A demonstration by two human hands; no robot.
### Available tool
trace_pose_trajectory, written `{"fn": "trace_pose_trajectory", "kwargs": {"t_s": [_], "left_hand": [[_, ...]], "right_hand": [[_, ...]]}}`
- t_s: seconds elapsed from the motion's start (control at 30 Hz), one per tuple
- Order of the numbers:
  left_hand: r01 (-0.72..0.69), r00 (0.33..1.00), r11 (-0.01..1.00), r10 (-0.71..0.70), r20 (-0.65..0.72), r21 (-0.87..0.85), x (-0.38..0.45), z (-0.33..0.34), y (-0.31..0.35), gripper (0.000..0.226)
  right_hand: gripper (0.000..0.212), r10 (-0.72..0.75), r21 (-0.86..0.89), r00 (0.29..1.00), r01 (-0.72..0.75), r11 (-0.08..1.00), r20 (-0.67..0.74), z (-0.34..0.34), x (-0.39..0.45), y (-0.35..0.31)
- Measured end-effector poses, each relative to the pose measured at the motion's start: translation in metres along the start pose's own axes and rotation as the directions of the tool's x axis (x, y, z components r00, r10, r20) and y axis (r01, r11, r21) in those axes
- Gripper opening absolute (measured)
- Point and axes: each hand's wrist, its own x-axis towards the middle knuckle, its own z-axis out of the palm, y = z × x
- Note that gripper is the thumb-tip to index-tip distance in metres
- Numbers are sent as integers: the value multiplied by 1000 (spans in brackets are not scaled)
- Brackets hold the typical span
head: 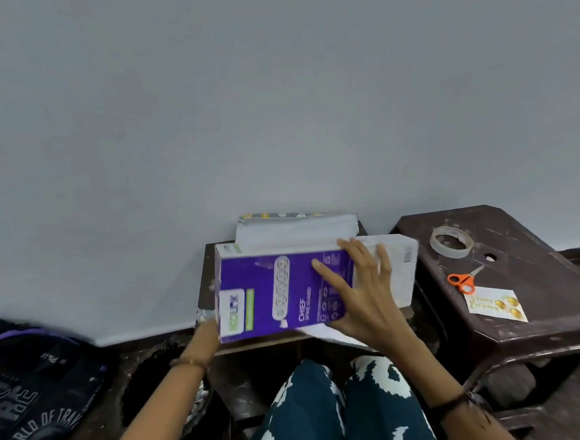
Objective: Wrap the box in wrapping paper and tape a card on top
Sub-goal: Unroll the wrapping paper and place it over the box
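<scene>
A purple and white box point(273, 289) is tilted up on a small dark table point(205, 277) in front of me. My right hand point(359, 294) lies flat over the box's right part, fingers straight and spread. My left hand point(208, 330) reaches the box's left end; only the wrist shows, the fingers are hidden behind the box. White wrapping paper point(296, 231) with a patterned grey edge lies under and behind the box, up against the wall. A greeting card point(495, 304) with gold balloons lies on a brown stool point(542, 271) to the right.
On the brown stool there is also a roll of clear tape point(451, 242) and orange-handled scissors point(461, 281). A dark printed bag point(25, 386) lies on the floor at the left. My knees in patterned trousers point(329, 413) are just below the table.
</scene>
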Motion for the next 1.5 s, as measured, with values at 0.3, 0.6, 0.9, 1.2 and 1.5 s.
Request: {"fn": "trace_pose_trajectory", "kwargs": {"t_s": [0.3,0.6,0.9,1.2,1.5], "left_hand": [[-124,875,990,77,478,67,-14,38,16,39],[-104,793,993,119,598,-59,-33,31,25,33],[-104,622,994,100,777,-44,-34,48,22,33],[-1,444,963,242,863,-269,-24,48,14,51],[-135,900,981,180,397,-139,40,49,14,43]], "right_hand": [[103,217,158,735,-404,901,642,29,55,13],[102,143,-13,577,-224,974,804,89,30,22],[100,134,-21,506,-223,975,852,136,34,45],[103,155,-10,446,-309,951,882,163,58,67],[102,143,20,472,-324,946,870,168,49,70]]}}
